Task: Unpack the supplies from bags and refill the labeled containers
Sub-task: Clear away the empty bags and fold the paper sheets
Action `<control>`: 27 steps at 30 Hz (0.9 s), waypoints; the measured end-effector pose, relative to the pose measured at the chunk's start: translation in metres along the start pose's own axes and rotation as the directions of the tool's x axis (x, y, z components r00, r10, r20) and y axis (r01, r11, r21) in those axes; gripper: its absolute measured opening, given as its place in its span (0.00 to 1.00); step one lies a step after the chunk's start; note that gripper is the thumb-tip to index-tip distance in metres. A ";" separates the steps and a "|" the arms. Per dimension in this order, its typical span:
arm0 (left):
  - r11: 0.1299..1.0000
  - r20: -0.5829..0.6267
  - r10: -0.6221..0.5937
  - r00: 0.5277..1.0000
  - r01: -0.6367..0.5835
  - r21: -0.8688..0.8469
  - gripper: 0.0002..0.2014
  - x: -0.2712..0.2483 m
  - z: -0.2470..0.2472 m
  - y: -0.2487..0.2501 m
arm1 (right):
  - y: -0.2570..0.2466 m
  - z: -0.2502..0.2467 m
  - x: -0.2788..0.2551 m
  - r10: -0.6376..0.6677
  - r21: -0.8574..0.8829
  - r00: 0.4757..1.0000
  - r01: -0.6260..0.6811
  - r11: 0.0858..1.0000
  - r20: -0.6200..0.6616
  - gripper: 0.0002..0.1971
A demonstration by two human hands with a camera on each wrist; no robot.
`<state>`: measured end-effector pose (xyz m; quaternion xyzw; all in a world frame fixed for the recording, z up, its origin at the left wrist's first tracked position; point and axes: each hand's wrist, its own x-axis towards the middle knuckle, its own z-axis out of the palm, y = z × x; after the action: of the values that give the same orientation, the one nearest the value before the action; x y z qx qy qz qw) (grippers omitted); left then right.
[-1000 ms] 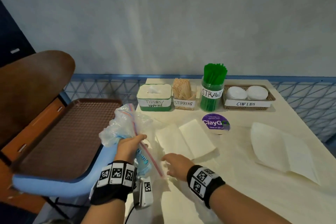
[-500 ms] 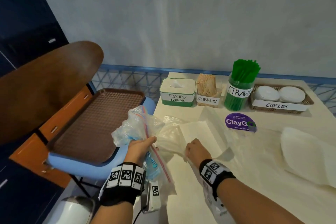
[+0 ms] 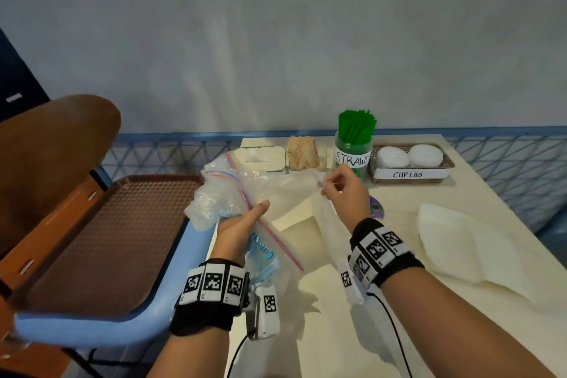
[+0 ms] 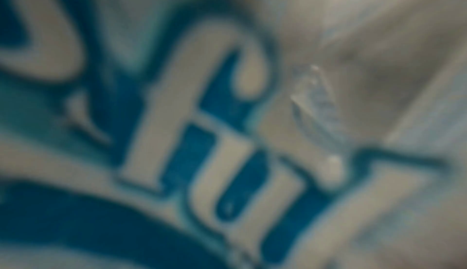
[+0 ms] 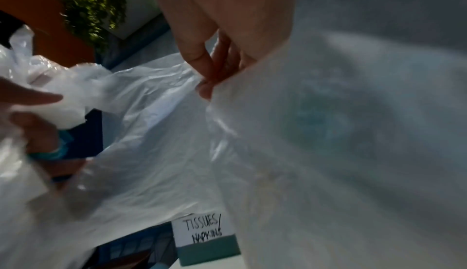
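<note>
My left hand (image 3: pixel 242 221) grips a crumpled bunch of clear plastic bags (image 3: pixel 214 202), among them a zip bag with a red strip (image 3: pixel 270 239) and a wrapper with blue print (image 4: pixel 202 133). My right hand (image 3: pixel 337 184) pinches the edge of a thin clear bag (image 5: pixel 156 133) and holds it lifted above the table, stretched between both hands. Along the back stand the tissues/napkins box (image 3: pixel 260 158), the stirrers holder (image 3: pixel 302 152), the green straws jar (image 3: pixel 354 144) and the cup lids basket (image 3: pixel 411 173). The left wrist view shows only blurred blue print.
A brown tray (image 3: pixel 101 239) rests on a blue chair (image 3: pixel 92 328) left of the cream table (image 3: pixel 352 331). White napkins lie under the bag (image 3: pixel 294 218) and at the right (image 3: pixel 466 252). A purple round sticker (image 3: pixel 376 209) peeks out behind my right wrist.
My right hand has taken the thin bag's edge off the table and raised it toward the containers. The left hand keeps its bunch of bags, shifted a little right.
</note>
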<state>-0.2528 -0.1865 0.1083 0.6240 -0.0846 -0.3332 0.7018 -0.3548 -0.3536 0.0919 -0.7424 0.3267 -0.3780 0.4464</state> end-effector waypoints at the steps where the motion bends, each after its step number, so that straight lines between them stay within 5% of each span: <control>1: 0.999 0.011 0.033 0.999 -0.033 -0.016 0.23 -0.003 0.004 0.003 | -0.005 -0.006 -0.001 -0.031 0.004 1.000 0.031 1.000 -0.002 0.16; 8: 0.983 0.239 0.073 0.968 -0.110 0.145 0.27 -0.009 0.037 0.011 | -0.029 -0.016 -0.016 -0.167 0.090 0.969 0.152 0.984 0.183 0.11; 14: 0.958 0.447 -0.112 0.887 -0.023 0.287 0.11 -0.014 0.066 -0.009 | -0.031 -0.024 -0.023 0.015 0.404 0.964 -0.125 0.906 0.264 0.12; 17: 0.962 0.369 -0.004 0.929 -0.097 0.256 0.12 -0.012 0.079 -0.015 | -0.022 -0.038 -0.030 -0.002 0.410 0.968 -0.104 0.906 0.251 0.09; 19: 0.967 0.269 0.018 0.963 -0.086 0.240 0.08 -0.011 0.089 -0.017 | -0.010 -0.048 -0.036 -0.060 0.266 0.975 0.001 0.964 0.214 0.08; 23: 0.984 0.066 -0.029 0.997 0.017 0.175 0.21 -0.006 0.109 -0.022 | 0.018 -0.060 -0.051 -0.010 -0.025 0.931 0.020 0.999 0.364 0.28; 27: 0.987 -0.010 -0.007 1.000 0.008 0.163 0.27 -0.004 0.124 -0.025 | 0.050 -0.073 -0.064 0.061 -0.195 0.970 -0.014 0.981 0.237 0.09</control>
<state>-0.3311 -0.2860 0.1118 0.6812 -0.1057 -0.3248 0.6475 -0.4570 -0.3504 0.0522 -0.8163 0.3188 -0.2428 0.4161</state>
